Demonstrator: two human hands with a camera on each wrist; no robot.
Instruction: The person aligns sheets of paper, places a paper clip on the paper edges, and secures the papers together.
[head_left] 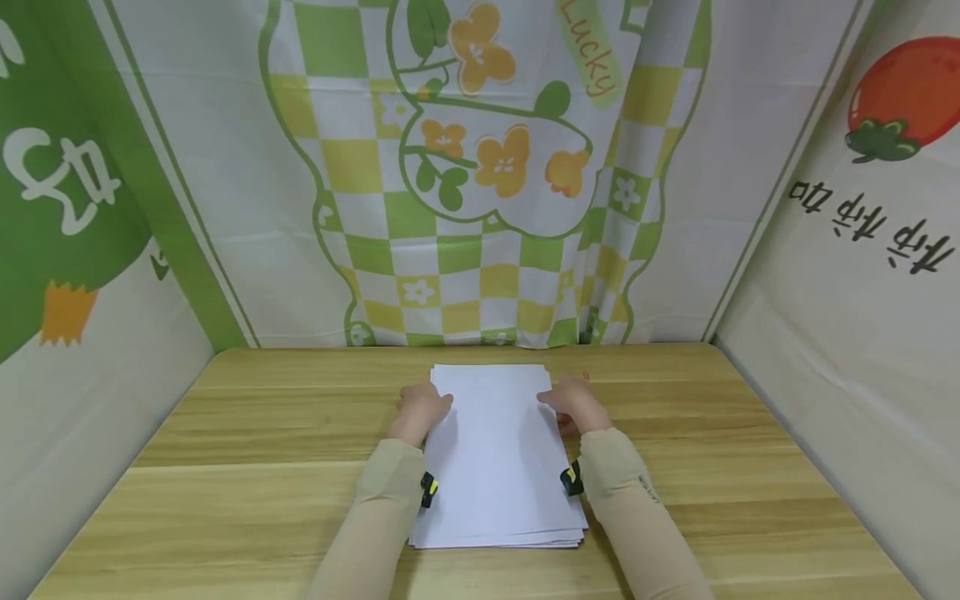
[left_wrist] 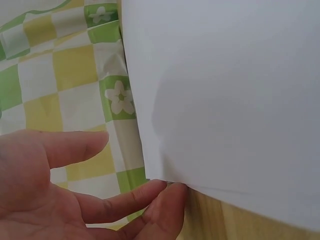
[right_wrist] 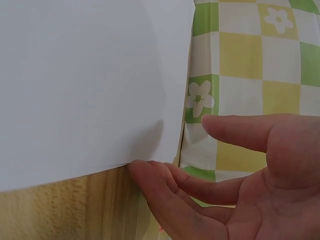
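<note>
A stack of white paper sheets (head_left: 495, 458) lies lengthwise on the wooden table, its near edges slightly uneven. On the stack's left side is my left hand (head_left: 422, 408); in the left wrist view its fingertips (left_wrist: 172, 195) touch the paper's edge near a corner, and the thumb is lifted apart from them. My right hand (head_left: 577, 402) mirrors it on the right side. There, in the right wrist view, the fingertips (right_wrist: 142, 170) meet the sheets' edge and the thumb (right_wrist: 235, 129) stands away from the paper.
The wooden table (head_left: 262, 500) reaches back to a green and yellow checked curtain (head_left: 480, 275). Printed cloth walls (head_left: 840, 367) stand at both sides. A small red mark or object (head_left: 586, 376) shows just beyond my right hand. Dark wrist devices (head_left: 572, 479) sit at both sleeves.
</note>
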